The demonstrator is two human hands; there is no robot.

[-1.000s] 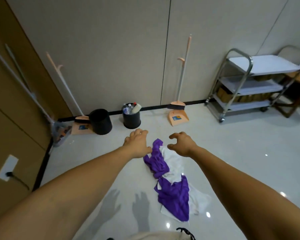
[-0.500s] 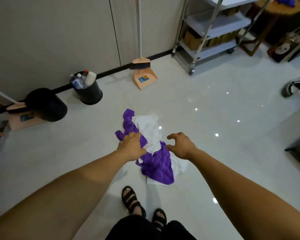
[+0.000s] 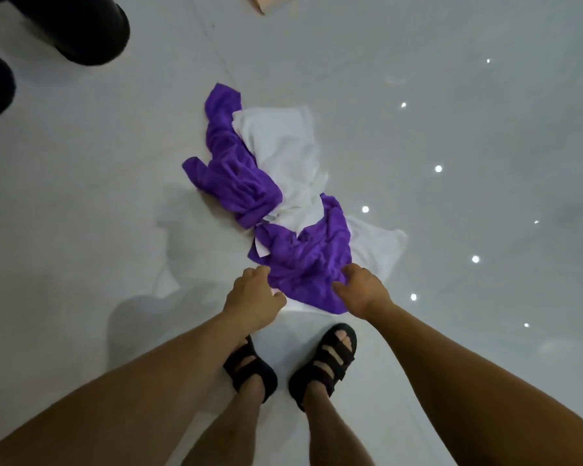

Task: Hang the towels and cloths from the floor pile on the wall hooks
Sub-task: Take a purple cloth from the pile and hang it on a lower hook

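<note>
Down on the glossy pale floor, just ahead of the person's feet, lies the pile of towels and cloths, stretching away from the camera in a loose strip. A farther purple cloth is crumpled on the left side, and a white towel lies against its right edge and partly over it. Closer in, a nearer purple cloth is bunched on top of a white cloth, which sticks out to the right and shows again as a thin strip along the near edge.

Both hands reach down to the nearer purple cloth. The left hand sits at the cloth's left edge with its fingers curled under, fingertips hidden, so I cannot tell whether it grips the fabric. The right hand rests on the cloth's right part, fingers bent down into the folds and thumb spread toward the left; whether it pinches the fabric I cannot tell either.

Below the hands, two feet in black strapped sandals stand side by side, toes just beside the pile's near edge. Two black bins sit at the upper left, well apart from the pile, and a peach-coloured corner of a dustpan shows at the top edge. Small bright reflections dot the floor on the right.
</note>
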